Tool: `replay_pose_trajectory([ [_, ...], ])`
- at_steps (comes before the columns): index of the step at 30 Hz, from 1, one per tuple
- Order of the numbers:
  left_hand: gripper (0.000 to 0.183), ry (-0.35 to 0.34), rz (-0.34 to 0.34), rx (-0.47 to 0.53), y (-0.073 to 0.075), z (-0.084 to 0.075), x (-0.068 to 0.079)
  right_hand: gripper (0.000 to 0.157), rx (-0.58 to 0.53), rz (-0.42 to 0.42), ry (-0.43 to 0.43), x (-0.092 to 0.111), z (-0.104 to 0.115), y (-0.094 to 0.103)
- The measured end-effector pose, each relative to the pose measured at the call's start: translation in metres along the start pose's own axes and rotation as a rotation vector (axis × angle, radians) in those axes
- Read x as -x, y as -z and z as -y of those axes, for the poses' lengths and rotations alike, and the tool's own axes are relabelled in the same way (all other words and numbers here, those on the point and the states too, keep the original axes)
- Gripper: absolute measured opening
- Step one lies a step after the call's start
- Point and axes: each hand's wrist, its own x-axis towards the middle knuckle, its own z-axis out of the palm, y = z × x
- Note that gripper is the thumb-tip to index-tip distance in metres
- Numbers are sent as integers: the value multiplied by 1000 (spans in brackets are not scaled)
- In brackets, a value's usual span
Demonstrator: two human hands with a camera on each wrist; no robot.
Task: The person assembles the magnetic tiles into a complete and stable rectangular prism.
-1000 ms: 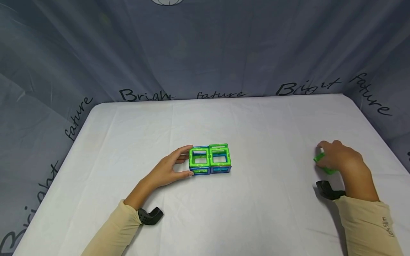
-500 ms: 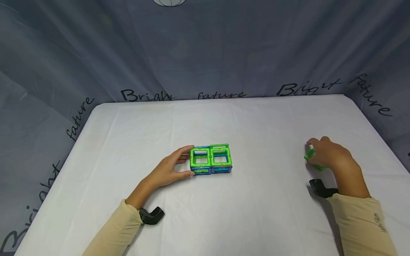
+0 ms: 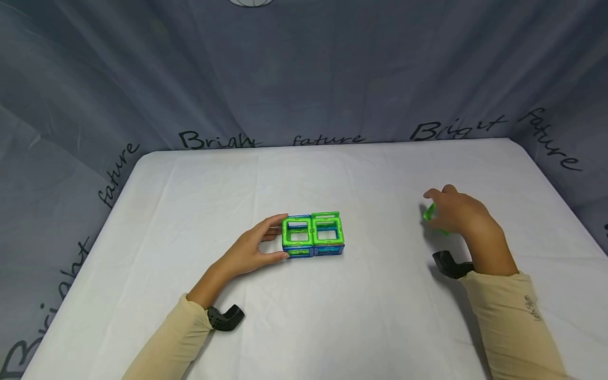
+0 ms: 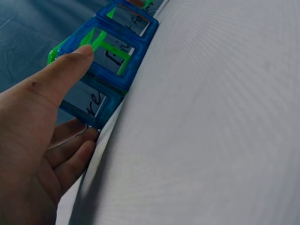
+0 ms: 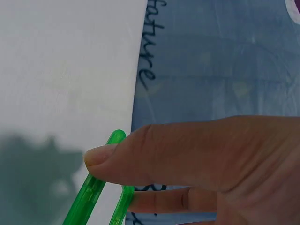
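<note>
Two joined cubes (image 3: 328,249) of blue and green magnetic tiles stand at the middle of the table in the head view. My left hand (image 3: 254,250) grips their left end, thumb at the near side and fingers at the far side. The left wrist view shows the thumb pressed on a blue tile frame (image 4: 110,82). Over the right part of the table, my right hand (image 3: 458,214) pinches a green magnetic tile (image 3: 429,212). In the right wrist view the thumb lies across the tile's edge (image 5: 86,201); much of the tile is hidden or out of frame.
A white cloth (image 3: 361,316) covers the table. Grey curtains (image 3: 304,74) with black handwriting enclose its back and sides. Black curved devices sit at the left wrist (image 3: 226,318) and right wrist (image 3: 451,265), beside the sleeves.
My right hand has moved left and slightly away from me, carrying the green magnetic tile. My left hand and the two cubes have stayed in place.
</note>
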Motion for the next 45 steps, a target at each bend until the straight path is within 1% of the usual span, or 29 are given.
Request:
replay_pose_trajectory([
  [8,77,5,1,9,1,-1,1,60,15,-16,67,-6,24,-1],
  [16,77,-7,-2,6,1,-1,1,61,18,-86,164,-6,51,-6],
  [19,77,-4,-5,2,1,-1,1,61,16,-98,187,-5,59,-6],
  [22,77,-1,-3,2,1,-1,1,62,-5,-87,217,-5,68,-8],
  [25,77,0,-1,4,1,-2,1,63,-43,-74,279,-3,75,-10],
  [30,77,3,-2,5,1,-2,1,65,-81,-96,375,0,86,-12],
  [32,77,3,-2,2,1,-1,1,66,-86,-98,389,0,90,-12],
  [38,77,-1,-4,-8,0,-1,1,71,-86,-64,413,0,102,-10],
  [42,76,-1,-5,-7,1,-1,0,73,-94,-58,435,1,108,-7],
  [45,77,-3,-4,-2,1,-2,0,74,-99,-38,441,1,112,-7],
])
